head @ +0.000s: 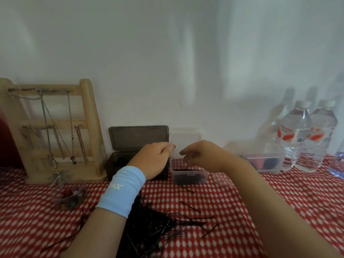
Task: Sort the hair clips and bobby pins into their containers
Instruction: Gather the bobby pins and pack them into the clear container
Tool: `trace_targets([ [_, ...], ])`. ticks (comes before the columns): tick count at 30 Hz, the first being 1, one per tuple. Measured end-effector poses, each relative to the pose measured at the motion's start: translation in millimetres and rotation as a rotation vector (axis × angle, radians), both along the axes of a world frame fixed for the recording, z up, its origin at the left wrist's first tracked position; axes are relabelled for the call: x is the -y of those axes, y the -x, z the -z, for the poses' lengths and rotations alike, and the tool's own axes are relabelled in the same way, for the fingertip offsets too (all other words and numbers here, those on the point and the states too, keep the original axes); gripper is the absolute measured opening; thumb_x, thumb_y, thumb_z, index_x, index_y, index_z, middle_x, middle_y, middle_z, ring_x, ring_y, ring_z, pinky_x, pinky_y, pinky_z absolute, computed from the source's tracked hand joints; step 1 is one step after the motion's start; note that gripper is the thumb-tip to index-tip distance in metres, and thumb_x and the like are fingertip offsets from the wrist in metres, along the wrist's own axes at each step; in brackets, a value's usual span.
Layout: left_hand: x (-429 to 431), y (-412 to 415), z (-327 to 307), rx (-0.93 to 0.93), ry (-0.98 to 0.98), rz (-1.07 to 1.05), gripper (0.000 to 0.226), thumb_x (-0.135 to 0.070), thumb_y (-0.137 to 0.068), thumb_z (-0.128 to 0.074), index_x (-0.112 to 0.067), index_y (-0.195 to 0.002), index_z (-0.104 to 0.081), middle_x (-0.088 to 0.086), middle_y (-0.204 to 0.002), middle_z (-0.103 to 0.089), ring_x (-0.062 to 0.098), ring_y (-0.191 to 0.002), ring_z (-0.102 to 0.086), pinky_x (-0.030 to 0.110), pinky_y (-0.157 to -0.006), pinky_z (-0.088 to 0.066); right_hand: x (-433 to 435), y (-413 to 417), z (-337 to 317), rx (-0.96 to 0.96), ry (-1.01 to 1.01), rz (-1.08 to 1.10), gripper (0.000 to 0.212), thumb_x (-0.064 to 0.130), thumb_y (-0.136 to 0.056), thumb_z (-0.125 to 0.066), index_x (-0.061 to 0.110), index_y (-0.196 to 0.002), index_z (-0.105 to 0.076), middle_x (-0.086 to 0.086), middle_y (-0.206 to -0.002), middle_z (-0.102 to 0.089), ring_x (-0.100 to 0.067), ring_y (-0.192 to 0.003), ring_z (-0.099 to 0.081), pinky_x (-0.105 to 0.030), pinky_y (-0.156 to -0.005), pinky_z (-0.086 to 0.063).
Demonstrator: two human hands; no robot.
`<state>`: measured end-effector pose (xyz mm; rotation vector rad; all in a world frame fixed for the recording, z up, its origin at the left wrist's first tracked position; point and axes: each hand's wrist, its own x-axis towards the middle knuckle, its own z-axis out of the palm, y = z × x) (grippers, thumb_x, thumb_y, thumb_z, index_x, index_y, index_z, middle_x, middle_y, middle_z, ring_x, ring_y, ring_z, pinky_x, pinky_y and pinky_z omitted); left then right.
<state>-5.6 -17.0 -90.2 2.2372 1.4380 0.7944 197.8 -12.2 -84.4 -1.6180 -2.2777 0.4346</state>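
Loose black bobby pins (152,224) lie heaped on the tabletop (290,192) at 6 o'clock. More sit in the small clear box (188,176) just beyond, and blurred coloured hair clips (69,197) lie at 8 o'clock. Both hands hover over that box. The left hand (154,159) has its fingers curled in and the right hand (202,155) has its fingers drooping, but I cannot tell whether either holds a pin. The pins look light, stiff, springy and slick, and probably tangle, so pinching a few mid-shank seems best.
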Motion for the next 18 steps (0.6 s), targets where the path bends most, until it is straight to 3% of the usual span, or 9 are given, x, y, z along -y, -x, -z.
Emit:
trace_targets([
  [4, 2, -9, 8, -0.098, 0.023, 0.068, 0.034, -0.033, -0.101, -0.046, -0.031, -0.131, -0.061, -0.010, -0.134, -0.060, 0.009, -0.124, -0.053, 0.022, -0.104, -0.036, -1, -4, -2, 0.058, -0.101, 0.049, 0.030, 0.015, -0.099, -0.059, 0.029, -0.122, -0.072, 0.009, -0.120, -0.072, -0.005, -0.104, -0.063, -0.023, -0.099, -0.046],
  [6, 3, -14, 12, -0.192, 0.019, 0.116, 0.033, -0.037, -0.098, -0.048, -0.035, -0.127, -0.064, -0.009, -0.127, -0.064, 0.013, -0.121, -0.055, 0.030, -0.107, -0.038, 0, -2, 0, 0.153, -0.090, 0.061, 0.034, 0.009, -0.097, -0.059, 0.031, -0.118, -0.074, 0.010, -0.115, -0.073, -0.009, -0.099, -0.066, -0.029, -0.100, -0.051],
  [7, 3, -16, 15, -0.281, -0.005, 0.141, 0.032, -0.040, -0.097, -0.048, -0.037, -0.124, -0.065, -0.010, -0.123, -0.064, 0.014, -0.121, -0.053, 0.035, -0.112, -0.033, 2, -1, 1, 0.172, -0.055, 0.049, 0.039, 0.005, -0.095, -0.058, 0.032, -0.118, -0.074, 0.010, -0.115, -0.073, -0.010, -0.097, -0.066, -0.030, -0.097, -0.052],
  [9, 3, -20, 21, -0.468, -0.036, 0.173, 0.035, -0.046, -0.095, -0.044, -0.036, -0.121, -0.065, -0.014, -0.131, -0.059, 0.009, -0.134, -0.039, 0.040, -0.122, -0.008, 6, -1, 3, 0.223, 0.022, 0.011, 0.050, -0.003, -0.092, -0.055, 0.033, -0.121, -0.073, 0.009, -0.115, -0.071, -0.013, -0.095, -0.064, -0.028, -0.087, -0.049],
  [11, 1, -23, 26, -0.561, -0.036, 0.176, 0.034, -0.049, -0.095, -0.042, -0.031, -0.110, -0.068, -0.014, -0.138, -0.055, 0.005, -0.142, -0.025, 0.043, -0.121, 0.008, 6, -2, 4, 0.270, 0.032, 0.015, 0.046, -0.002, -0.090, -0.055, 0.032, -0.113, -0.077, 0.006, -0.108, -0.073, -0.016, -0.091, -0.064, -0.028, -0.081, -0.049],
  [13, -1, -24, 27, -0.541, -0.048, 0.170, 0.027, -0.047, -0.094, -0.044, -0.030, -0.093, -0.066, -0.010, -0.127, -0.061, 0.007, -0.137, -0.034, 0.043, -0.122, 0.005, 5, -4, 3, 0.254, -0.009, 0.078, 0.038, 0.002, -0.088, -0.057, 0.029, -0.102, -0.080, 0.004, -0.101, -0.074, -0.018, -0.088, -0.066, -0.032, -0.084, -0.055],
  [16, -1, -25, 25, -0.500, -0.075, 0.154, 0.023, -0.044, -0.093, -0.046, -0.030, -0.094, -0.065, -0.009, -0.108, -0.062, 0.012, -0.121, -0.049, 0.043, -0.122, -0.009, 5, -3, 0, 0.225, -0.029, 0.104, 0.037, 0.002, -0.088, -0.057, 0.029, -0.098, -0.080, 0.004, -0.100, -0.074, -0.018, -0.088, -0.067, -0.035, -0.089, -0.057],
  [18, 0, -26, 26, -0.594, -0.111, 0.149, 0.022, -0.045, -0.093, -0.046, -0.031, -0.090, -0.063, -0.008, -0.112, -0.063, 0.011, -0.127, -0.045, 0.044, -0.123, 0.002, 6, 0, 2, 0.243, 0.002, 0.088, 0.034, 0.003, -0.087, -0.059, 0.027, -0.096, -0.081, 0.004, -0.095, -0.073, -0.018, -0.084, -0.066, -0.036, -0.087, -0.058],
])
